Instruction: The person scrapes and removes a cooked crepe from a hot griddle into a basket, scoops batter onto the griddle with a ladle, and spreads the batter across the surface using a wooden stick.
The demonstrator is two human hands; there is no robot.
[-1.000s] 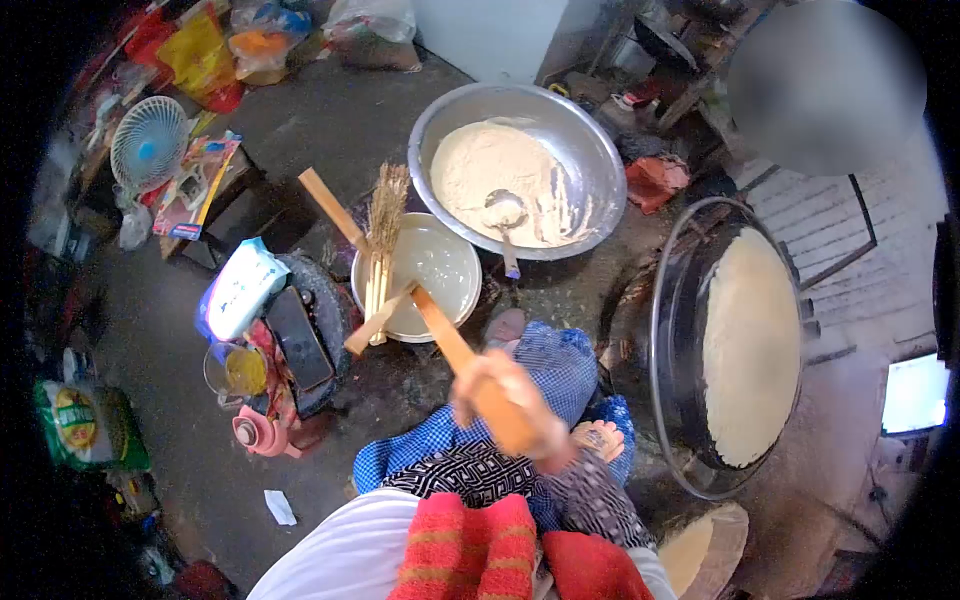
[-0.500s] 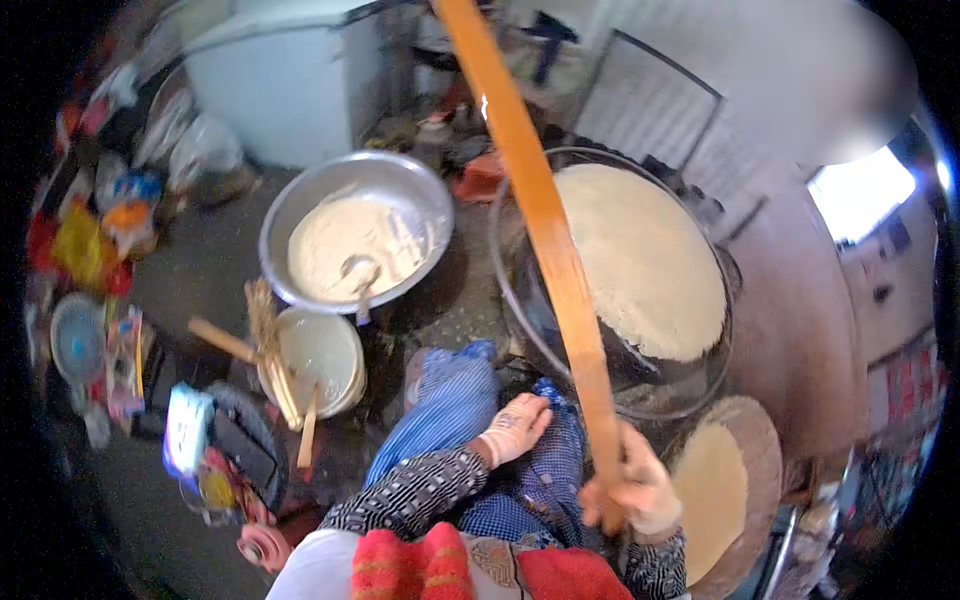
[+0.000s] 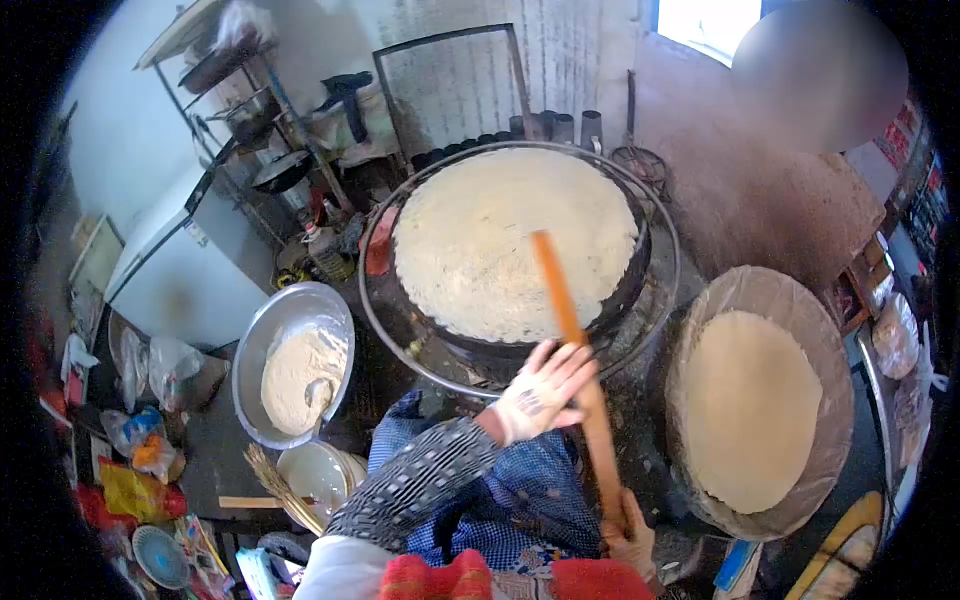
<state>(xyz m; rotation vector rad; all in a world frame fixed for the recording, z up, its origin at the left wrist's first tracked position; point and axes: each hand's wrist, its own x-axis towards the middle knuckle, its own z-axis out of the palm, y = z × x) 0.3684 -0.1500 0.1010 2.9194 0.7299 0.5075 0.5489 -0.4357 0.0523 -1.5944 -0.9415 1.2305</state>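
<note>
A long flat wooden spatula (image 3: 598, 440) slants up from my lap, its far tip over the pale round flatbread (image 3: 500, 225) on the big dark griddle (image 3: 640, 285). My right hand (image 3: 630, 540) is closed around its lower end. Higher up the blade, my left hand (image 3: 545, 390), with a light wrap around palm and wrist, has its fingers over the wood; they partly hide it. Whether the tip touches the flatbread I cannot tell. On the right, a round tray lined with plastic (image 3: 705, 315) holds another pale flatbread (image 3: 755, 410).
A metal ring (image 3: 672, 240) surrounds the griddle. Left of my knees stand a metal basin (image 3: 250, 350) of batter with a ladle (image 3: 318, 392), and a white bucket (image 3: 350, 470) with a straw brush (image 3: 280, 485) across it. A white cabinet (image 3: 180, 275) stands behind.
The spatula has come down from upright to lean over the griddle. My left hand has left my lap and reached the spatula. The view has turned toward the right.
</note>
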